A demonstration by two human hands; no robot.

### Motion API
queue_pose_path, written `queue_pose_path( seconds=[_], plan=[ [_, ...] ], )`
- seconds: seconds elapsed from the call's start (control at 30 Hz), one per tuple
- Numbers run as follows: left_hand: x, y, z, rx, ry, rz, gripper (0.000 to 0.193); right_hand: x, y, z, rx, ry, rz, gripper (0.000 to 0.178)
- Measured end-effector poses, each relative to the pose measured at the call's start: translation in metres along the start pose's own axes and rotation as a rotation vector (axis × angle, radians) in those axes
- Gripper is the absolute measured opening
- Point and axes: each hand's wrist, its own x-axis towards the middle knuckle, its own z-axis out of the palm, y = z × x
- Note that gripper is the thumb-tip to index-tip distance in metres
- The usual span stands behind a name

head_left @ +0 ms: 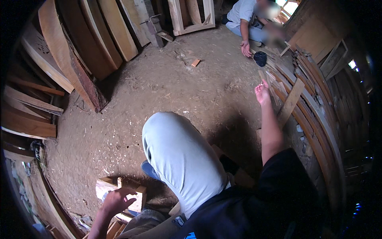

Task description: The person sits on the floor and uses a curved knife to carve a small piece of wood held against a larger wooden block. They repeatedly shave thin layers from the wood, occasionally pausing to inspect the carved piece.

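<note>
By a wooden block (140,199) hangs the left hand (116,200), half-open; the right hand (262,93) curls loosely, both seemingly empty.

A pale, squared wooden block (102,189) sits partly hidden beneath the left hand (116,200), a short peg (119,182) upright beyond its knuckles, while a thin wooden strip (261,74) lies at the right hand's (261,94) fingertips, contact unclear.

One co-worker (241,12), one black bundle (260,59), one orange block (195,62), one pegged workpiece (139,200) — seemingly.
</note>
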Motion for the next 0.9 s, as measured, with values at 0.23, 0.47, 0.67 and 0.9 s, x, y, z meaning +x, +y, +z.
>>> queue_pose_path(
  seconds=[0.23,0.47,0.67,0.9],
  plan=[
    [-0.001,0.001,-0.002,0.002,-0.008,-0.012,0.027,0.021,-0.020,-0.019,-0.180,0.085,-0.081,0.038],
    [-0.001,-0.006,-0.001,-0.007,0.032,-0.029,0.025,0.014,0.054,-0.074,-0.038,0.042,0.281,0.012],
    [-0.004,-0.012,-0.002,-0.004,0.028,-0.036,0.024,-0.038,0.192,-0.125,-0.020,0.421,0.795,0.013],
    [0.000,-0.014,-0.007,0.006,0.012,-0.050,0.024,0.083,0.048,-0.025,0.049,0.019,0.257,0.021]
  ],
)
